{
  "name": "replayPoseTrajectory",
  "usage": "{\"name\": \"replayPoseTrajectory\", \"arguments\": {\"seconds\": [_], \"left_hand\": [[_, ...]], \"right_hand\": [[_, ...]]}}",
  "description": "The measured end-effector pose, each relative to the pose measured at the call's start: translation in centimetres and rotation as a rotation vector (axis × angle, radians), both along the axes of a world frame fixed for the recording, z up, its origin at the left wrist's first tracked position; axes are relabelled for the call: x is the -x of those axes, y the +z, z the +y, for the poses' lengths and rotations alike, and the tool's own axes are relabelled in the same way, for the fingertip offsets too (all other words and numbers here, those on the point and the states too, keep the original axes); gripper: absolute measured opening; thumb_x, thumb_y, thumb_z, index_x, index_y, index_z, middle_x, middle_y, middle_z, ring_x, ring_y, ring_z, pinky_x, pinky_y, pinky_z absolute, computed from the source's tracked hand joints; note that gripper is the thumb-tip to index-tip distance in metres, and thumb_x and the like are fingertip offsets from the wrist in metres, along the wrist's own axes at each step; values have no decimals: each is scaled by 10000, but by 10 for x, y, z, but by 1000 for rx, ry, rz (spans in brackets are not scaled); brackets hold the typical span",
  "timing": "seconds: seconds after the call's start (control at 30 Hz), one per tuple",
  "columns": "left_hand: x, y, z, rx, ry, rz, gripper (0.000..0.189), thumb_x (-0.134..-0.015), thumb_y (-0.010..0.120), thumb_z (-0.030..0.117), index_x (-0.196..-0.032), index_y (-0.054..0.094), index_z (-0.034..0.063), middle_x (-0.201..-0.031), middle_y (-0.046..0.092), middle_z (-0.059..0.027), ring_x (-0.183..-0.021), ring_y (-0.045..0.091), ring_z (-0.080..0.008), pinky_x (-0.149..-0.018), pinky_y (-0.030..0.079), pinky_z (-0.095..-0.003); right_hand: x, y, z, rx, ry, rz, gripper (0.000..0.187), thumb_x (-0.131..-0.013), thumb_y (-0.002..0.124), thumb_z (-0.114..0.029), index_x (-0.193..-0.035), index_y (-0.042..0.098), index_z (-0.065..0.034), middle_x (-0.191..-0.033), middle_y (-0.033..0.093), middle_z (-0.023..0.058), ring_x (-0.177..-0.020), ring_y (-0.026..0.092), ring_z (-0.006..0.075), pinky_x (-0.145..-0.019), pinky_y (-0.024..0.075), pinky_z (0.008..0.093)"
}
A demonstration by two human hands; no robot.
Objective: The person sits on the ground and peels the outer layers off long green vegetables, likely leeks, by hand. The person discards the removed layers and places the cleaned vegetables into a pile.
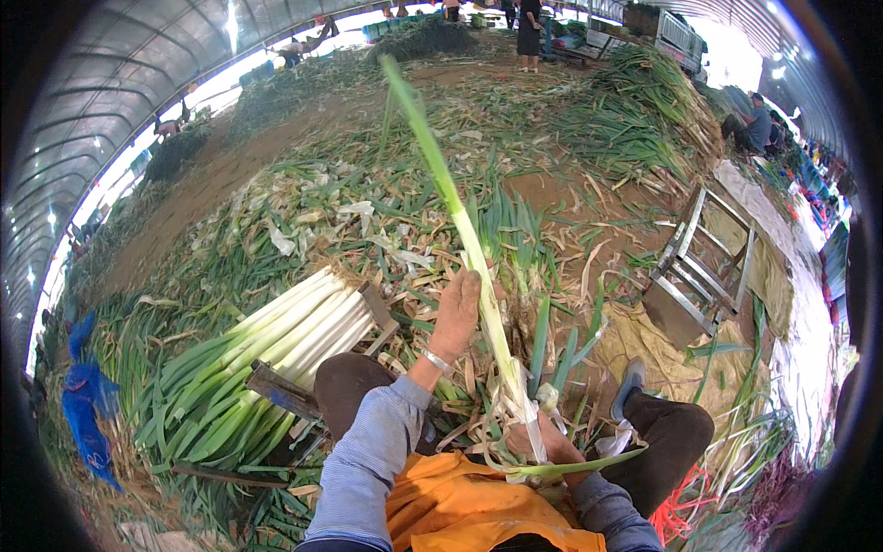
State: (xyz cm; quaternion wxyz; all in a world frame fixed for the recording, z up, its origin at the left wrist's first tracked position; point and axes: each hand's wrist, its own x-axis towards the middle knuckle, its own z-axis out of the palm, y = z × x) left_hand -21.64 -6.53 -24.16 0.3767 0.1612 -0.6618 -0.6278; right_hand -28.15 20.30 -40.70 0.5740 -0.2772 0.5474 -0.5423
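Note:
A long green onion (474, 241) slants up in front of me, its green top pointing away. My left hand (458, 308), with a bracelet at the wrist, is closed around its white stalk. Lower down, my right hand (545, 441) grips loose outer leaves peeled back near the lower end, beside my orange apron (469, 504). Strips of peel hang around that hand and partly hide its fingers. To my left, a stack of cleaned green onions (303, 324) lies in a metal rack (283, 390), white ends away from me, green leaves towards the lower left.
Leaf trimmings (331, 200) cover the ground ahead. An overturned metal-framed stool (710, 262) lies at right near a yellowish sack (641, 345). Unpeeled onions are heaped (635, 117) at the far right. Blue netting (90, 407) lies left, red twine (683, 504) lower right. Several people are farther back.

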Motion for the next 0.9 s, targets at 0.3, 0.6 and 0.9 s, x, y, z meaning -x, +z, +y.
{"name": "replayPoseTrajectory", "arguments": {"seconds": [0.3, 0.6, 0.9], "left_hand": [[-1, 9, 13, -115, 79, 84, 389, -1071, 334, 379, -1163, 528, 54, -831, 697, -78, -696, 645, -125, -657, 565, -283], [-12, 45, -4, -127, 125, 180, 341, -1050, 460, 252, -1290, 439, 9, -962, 678, -65, -849, 657, -132, -732, 536, -295], [-10, 33, -12, 263, 309, 55, 220, -1019, 509, 163, -1189, 505, 23, -786, 563, -68, -714, 487, -139, -661, 441, -306]], "right_hand": [[10, -18, 4, 67, -57, -612, 479, -1044, 457, -243, -1483, 321, -108, -853, 542, 46, -665, 458, 157, -618, 388, 336], [21, -12, 12, 41, -17, -220, 571, -1060, 355, -424, -1483, 318, -42, -1353, 522, 179, -1201, 562, 280, -969, 509, 448], [-4, 26, -2, 104, -183, -272, 555, -1053, 394, -434, -1430, 395, -27, -1248, 552, 103, -1060, 585, 219, -852, 495, 333]]}}
